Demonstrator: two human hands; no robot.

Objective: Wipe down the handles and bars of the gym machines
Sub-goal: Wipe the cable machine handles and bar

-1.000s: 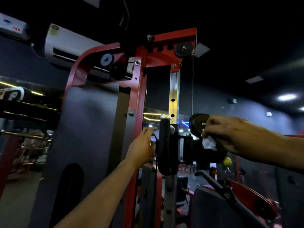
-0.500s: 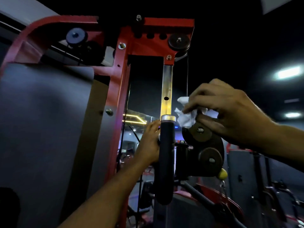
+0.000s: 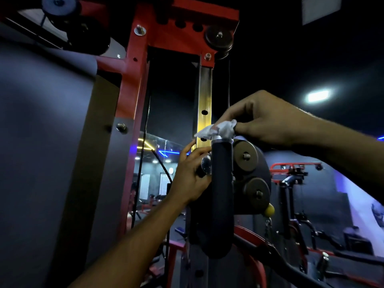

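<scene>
A black padded handle (image 3: 221,194) with a silver cap stands upright on a carriage on the chrome column (image 3: 204,104) of a red cable machine (image 3: 135,84). My right hand (image 3: 270,119) pinches a crumpled white wipe (image 3: 220,128) and presses it on the handle's silver top. My left hand (image 3: 191,175) reaches behind the handle, its fingers curled round a round knob (image 3: 205,164) on the carriage. Two black pulley wheels (image 3: 246,155) sit just right of the handle.
A grey shroud panel (image 3: 52,142) fills the left. A yellow ball stopper (image 3: 269,210) hangs under the carriage. Black lever arms (image 3: 280,256) and other red machines (image 3: 295,169) stand at the lower right. A mirror shows the gym behind.
My right hand has carried the wipe from the upper pulley to the handle's top cap. My left hand has closed on the knob. The view has moved closer and tilted up.
</scene>
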